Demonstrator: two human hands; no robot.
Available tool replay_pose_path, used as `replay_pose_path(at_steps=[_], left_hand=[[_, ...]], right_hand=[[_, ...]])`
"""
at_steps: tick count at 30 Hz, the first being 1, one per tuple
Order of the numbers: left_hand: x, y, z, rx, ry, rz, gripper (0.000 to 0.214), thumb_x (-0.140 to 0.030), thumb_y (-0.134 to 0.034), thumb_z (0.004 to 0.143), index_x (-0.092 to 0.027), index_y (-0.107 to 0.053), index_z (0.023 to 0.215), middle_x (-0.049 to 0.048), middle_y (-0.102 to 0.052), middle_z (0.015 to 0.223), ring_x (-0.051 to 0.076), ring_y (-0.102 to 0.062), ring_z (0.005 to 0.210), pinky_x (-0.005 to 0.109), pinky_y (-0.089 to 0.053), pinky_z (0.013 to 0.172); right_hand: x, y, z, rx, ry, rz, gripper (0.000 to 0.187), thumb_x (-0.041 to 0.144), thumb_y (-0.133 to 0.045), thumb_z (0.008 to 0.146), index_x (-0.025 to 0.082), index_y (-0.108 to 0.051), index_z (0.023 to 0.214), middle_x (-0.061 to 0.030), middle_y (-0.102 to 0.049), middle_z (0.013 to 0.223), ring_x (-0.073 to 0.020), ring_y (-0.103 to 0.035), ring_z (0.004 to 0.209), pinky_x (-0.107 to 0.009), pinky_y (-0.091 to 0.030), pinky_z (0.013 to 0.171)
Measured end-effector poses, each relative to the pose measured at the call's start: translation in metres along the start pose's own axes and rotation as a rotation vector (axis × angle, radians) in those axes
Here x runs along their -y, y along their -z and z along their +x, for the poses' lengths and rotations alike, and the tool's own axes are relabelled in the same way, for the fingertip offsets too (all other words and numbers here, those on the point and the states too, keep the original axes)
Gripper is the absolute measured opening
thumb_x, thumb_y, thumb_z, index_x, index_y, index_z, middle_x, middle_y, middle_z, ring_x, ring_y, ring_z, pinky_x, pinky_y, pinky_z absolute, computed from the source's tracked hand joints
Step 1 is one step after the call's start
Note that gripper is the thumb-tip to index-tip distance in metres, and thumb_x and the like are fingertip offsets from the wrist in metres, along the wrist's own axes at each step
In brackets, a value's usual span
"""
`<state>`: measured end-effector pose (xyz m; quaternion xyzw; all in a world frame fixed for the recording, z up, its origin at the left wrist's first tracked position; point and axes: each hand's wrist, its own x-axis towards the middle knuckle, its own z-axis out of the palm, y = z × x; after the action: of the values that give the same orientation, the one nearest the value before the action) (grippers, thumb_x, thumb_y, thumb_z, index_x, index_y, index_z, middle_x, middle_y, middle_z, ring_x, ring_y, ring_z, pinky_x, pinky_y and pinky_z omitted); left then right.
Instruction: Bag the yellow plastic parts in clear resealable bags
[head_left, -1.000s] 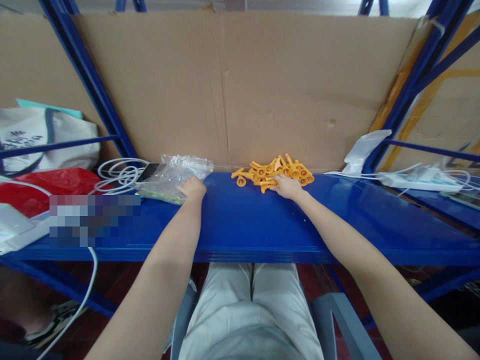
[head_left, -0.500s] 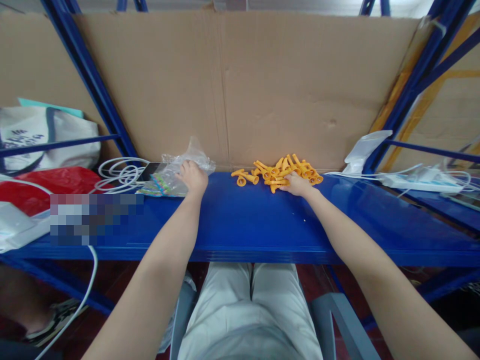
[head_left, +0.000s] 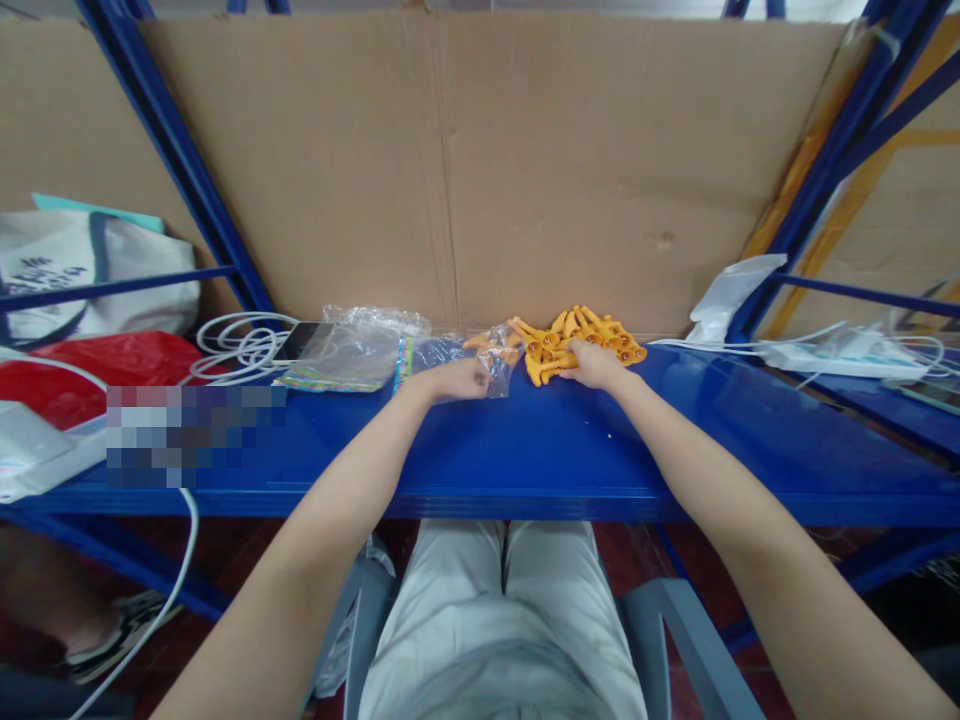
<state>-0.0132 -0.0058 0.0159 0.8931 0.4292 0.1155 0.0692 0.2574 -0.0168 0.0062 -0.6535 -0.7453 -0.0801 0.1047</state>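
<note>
A heap of several small orange plastic parts (head_left: 577, 338) lies on the blue shelf (head_left: 525, 450) against the cardboard back wall. My right hand (head_left: 594, 364) rests on the near edge of the heap, fingers curled round some of the parts. My left hand (head_left: 459, 380) is closed on a clear plastic bag (head_left: 450, 356) with a coloured edge strip, held just left of the heap. A stack of more clear bags (head_left: 352, 350) lies further left on the shelf.
A coiled white cable (head_left: 236, 348) and a dark phone (head_left: 304, 342) lie at the left. Beyond them sit a red bag (head_left: 97, 365) and a white tote (head_left: 82, 280). A white power strip (head_left: 817, 357) with cables lies at the right. Blue rack uprights (head_left: 187, 170) frame the bay.
My left hand has lifted one bag off the stack and carried it right to the orange heap. My right hand has stayed at the heap and gathered parts.
</note>
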Motion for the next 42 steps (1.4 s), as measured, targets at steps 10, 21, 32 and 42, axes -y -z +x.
replay_pose_path(at_steps=[10,21,32,42], left_hand=[[-0.007,-0.003,0.001,0.047,0.162,0.221,0.032,-0.037,-0.045,0.088,-0.017,-0.07,0.086,0.0086,-0.075,0.091,0.025,-0.07,0.089,0.029,-0.05,0.077],[-0.03,-0.017,0.002,-0.012,0.306,0.28,0.062,-0.062,-0.044,0.086,-0.015,-0.064,0.122,0.0161,-0.071,0.118,0.033,-0.066,0.112,0.036,-0.05,0.09],[-0.028,-0.022,0.008,-0.034,0.221,0.124,0.039,-0.045,-0.045,0.088,-0.019,-0.072,0.081,0.0077,-0.074,0.087,0.023,-0.07,0.082,0.026,-0.044,0.062],[-0.027,-0.022,0.01,-0.076,0.144,0.171,0.032,-0.035,-0.045,0.088,-0.017,-0.07,0.078,0.0077,-0.072,0.081,0.02,-0.066,0.075,0.026,-0.038,0.058]], right_hand=[[-0.015,0.012,0.003,-0.136,0.032,0.073,0.041,0.035,-0.058,0.091,0.012,-0.064,0.125,-0.0198,-0.065,0.126,-0.0348,-0.059,0.119,-0.048,-0.044,0.101],[0.001,0.008,0.003,-0.115,0.279,0.177,0.027,0.024,-0.07,0.081,0.017,-0.073,0.107,-0.0115,-0.073,0.11,-0.0289,-0.068,0.102,-0.04,-0.051,0.091],[0.021,0.008,-0.004,-0.049,0.375,0.233,0.018,0.012,-0.064,0.077,0.016,-0.074,0.091,-0.0075,-0.073,0.092,-0.0199,-0.066,0.084,-0.028,-0.047,0.073],[0.012,-0.001,0.001,0.049,0.455,0.55,0.024,0.011,-0.064,0.077,0.013,-0.073,0.1,-0.0043,-0.073,0.083,-0.0147,-0.063,0.07,-0.029,-0.049,0.069]])
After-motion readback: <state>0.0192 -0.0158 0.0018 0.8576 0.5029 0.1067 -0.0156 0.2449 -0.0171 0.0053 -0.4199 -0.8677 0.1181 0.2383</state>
